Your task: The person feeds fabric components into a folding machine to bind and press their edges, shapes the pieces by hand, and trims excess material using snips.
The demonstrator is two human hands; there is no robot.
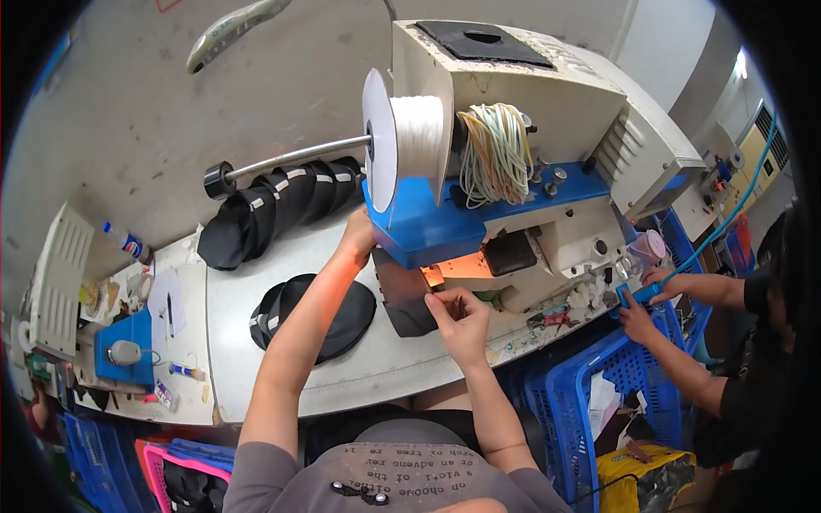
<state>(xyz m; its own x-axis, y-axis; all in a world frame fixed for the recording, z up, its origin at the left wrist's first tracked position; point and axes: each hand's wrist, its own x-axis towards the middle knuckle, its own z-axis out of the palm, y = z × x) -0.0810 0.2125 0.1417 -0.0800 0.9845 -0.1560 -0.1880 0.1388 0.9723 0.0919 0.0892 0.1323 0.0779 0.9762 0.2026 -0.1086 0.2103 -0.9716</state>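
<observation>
A dark, flat shoe-upper-like piece (pixel 402 299) lies under the head of a blue-and-white sewing machine (pixel 436 227), lit orange near the needle area. My right hand (pixel 462 323) pinches at the right edge of this piece, thumb and forefinger together. My left hand (pixel 360 232) reaches to the left side of the machine head, by the far end of the piece; its fingers are mostly hidden. To the left, a small stack of black rounded pieces (pixel 346 321) with white tags rests on the worktable (pixel 256 342).
A long row of black pieces (pixel 282 205) lies behind my left arm. A white spool (pixel 416 137) and coiled cord (pixel 496 154) sit on the machine. Small scissors (pixel 558 319) lie to the right. Blue crates (pixel 556 402) stand below. A co-worker's hands (pixel 643 308) hold a blue tool.
</observation>
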